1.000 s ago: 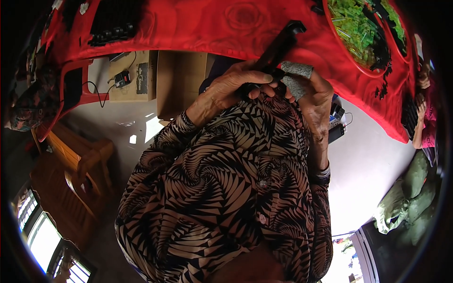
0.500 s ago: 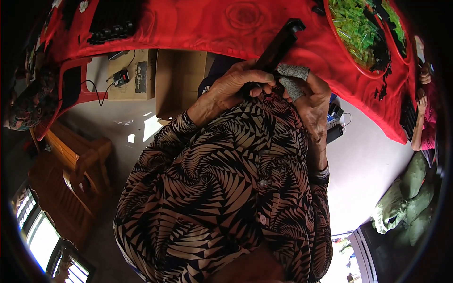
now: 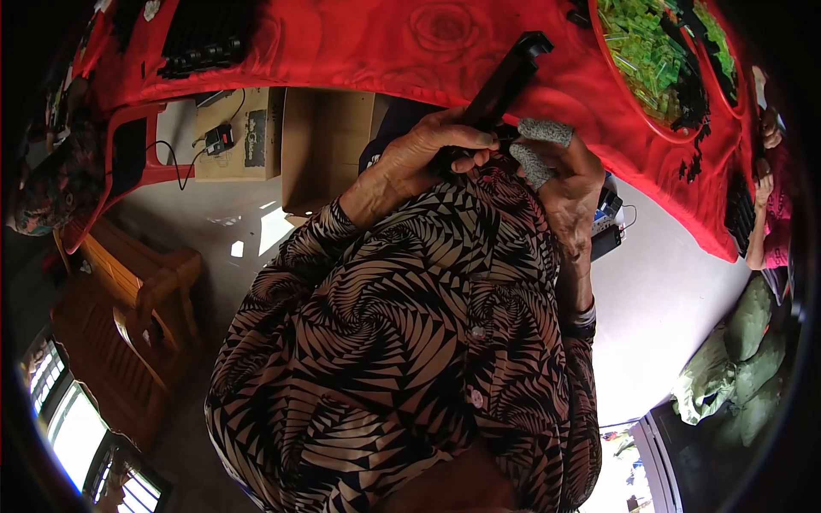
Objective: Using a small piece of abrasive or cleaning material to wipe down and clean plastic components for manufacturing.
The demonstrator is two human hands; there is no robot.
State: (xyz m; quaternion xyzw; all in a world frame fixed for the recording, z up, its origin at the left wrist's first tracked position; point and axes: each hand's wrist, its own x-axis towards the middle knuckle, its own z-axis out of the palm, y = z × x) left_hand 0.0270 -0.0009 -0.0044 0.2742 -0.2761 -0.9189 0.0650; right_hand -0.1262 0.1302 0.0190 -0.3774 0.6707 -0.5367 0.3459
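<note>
My left hand (image 3: 432, 147) is wrapped round a long black plastic bar (image 3: 506, 79) with a hooked far end. The bar slants up and to the right, over the near edge of the red-covered table (image 3: 368, 51). Grey wraps cover two fingers of my right hand (image 3: 560, 167). Those fingertips close in on the near end of the bar, beside my left fingertips. What exactly sits between them is partly hidden by the fingers and the dark patterned sleeves and shirt.
A red basin (image 3: 605, 64) of green translucent pieces and black bits stands at the table's right. Black parts (image 3: 201, 56) lie at the left. Below are an open cardboard box (image 3: 325, 154), a red chair (image 3: 137, 184) and a wooden bench (image 3: 128, 325). Another person's hand (image 3: 764, 184) shows far right.
The wrapped fingers of my right hand have shifted slightly right and spread a little. My left hand and the black bar stay almost still.
</note>
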